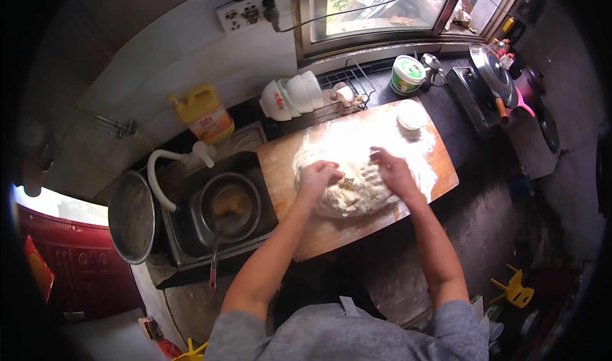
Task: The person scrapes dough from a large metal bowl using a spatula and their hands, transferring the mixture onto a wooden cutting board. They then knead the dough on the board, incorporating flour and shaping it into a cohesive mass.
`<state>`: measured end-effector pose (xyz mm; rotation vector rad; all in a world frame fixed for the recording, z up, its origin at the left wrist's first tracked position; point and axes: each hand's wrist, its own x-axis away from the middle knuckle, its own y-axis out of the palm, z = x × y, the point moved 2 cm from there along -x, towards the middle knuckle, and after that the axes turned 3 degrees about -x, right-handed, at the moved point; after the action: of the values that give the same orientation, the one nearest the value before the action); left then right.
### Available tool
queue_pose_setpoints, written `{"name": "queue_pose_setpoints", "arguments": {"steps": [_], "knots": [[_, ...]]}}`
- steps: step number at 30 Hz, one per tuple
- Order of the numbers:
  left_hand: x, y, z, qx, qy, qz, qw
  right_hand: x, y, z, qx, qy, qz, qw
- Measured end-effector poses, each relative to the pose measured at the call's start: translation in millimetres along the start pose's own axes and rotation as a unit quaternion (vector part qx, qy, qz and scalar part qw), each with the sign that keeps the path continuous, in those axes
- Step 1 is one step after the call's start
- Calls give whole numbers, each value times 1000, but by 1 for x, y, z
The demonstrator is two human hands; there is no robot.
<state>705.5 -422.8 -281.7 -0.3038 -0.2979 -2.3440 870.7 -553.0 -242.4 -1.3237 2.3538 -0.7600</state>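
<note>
A large, rough mass of dough (356, 193) lies on a floured wooden board (330, 239). My left hand (321, 177), fingers curled, is at the left side of the dough; whether it pinches a piece is not clear. Over the right part of the dough is my right hand (394, 172), its fingers bent and slightly blurred. Bright light washes out the white flour (344, 134) behind the hands. A small white bowl (412, 114) stands on the board's far right corner.
Left of the board, a sink (184, 236) holds a metal pot (231, 207) under a white faucet (160, 184). Behind are a yellow jug (206, 114), stacked white bowls (292, 95), a wire rack (351, 81) and a lidded tub (406, 74). A portable stove (471, 98) with a pan stands right.
</note>
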Motion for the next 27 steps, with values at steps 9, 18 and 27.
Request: {"name": "queue_pose_setpoints", "arguments": {"steps": [9,18,27], "knots": [[112,-76,24,-167,163,184,955,27,126,-139,-372,-25,-174,911],[238,-395,4,-45,199,459,865,114,407,-362,-503,-85,-215,833],[307,-611,-16,316,-32,503,804,156,557,-467,-381,-108,-371,840]]}}
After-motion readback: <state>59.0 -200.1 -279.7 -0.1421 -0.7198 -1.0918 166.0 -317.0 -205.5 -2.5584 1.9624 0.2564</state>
